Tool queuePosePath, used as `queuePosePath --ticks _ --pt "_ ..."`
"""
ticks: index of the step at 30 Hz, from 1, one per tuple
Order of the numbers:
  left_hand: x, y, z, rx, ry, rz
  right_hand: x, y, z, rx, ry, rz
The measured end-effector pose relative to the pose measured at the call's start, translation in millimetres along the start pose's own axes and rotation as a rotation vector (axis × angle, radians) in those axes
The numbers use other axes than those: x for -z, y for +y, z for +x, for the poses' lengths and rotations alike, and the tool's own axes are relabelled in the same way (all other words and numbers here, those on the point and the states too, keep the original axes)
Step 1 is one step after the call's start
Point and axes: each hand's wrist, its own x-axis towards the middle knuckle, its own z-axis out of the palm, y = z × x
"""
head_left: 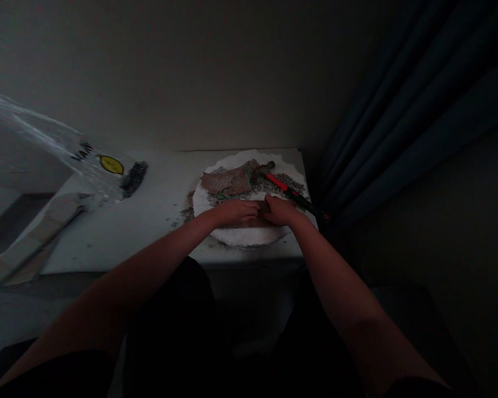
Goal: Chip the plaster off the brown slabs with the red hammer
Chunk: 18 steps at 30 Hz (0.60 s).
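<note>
I have both hands close together over a flat brown piece [252,223] near the front of a white, ragged-edged round [249,239] on the tabletop [149,235]. The left hand [238,211] touches the piece with its fingers bent and drawn together; the right hand [279,210] is on it just beside, fingers curled too. In this dim light I cannot tell whether either has a firm grip. The piece looks flat, its front edge straight. Beyond my hands lies a rough, reddish-brown slab [226,182], pitted and broken at the edges, with a green strip at one end. Beside it are loose grey pebbles [289,183] and a hammer [288,192], its metal head near the slab, its handle red and black. Well to the left, a clear plastic bag [95,166] with a yellow print has dark, grainy matter in its end.
</note>
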Motion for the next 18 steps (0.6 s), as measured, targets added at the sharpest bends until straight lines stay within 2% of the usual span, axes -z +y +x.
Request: queuePosePath --ticks 3,7,18 --pt "-4.9 -11.4 -1.7 -0.048 0.033 -0.09 -1.6 0.5 1.4 0.027 0.009 0.016" --pt "-9.8 -12.7 -2.1 -0.006 0.05 -0.102 -1.7 0.7 1.1 0.025 0.016 0.011" --pt "-8.8 6.4 4.3 0.04 0.0 0.16 -4.1 5.5 -1.3 0.028 0.023 -0.021"
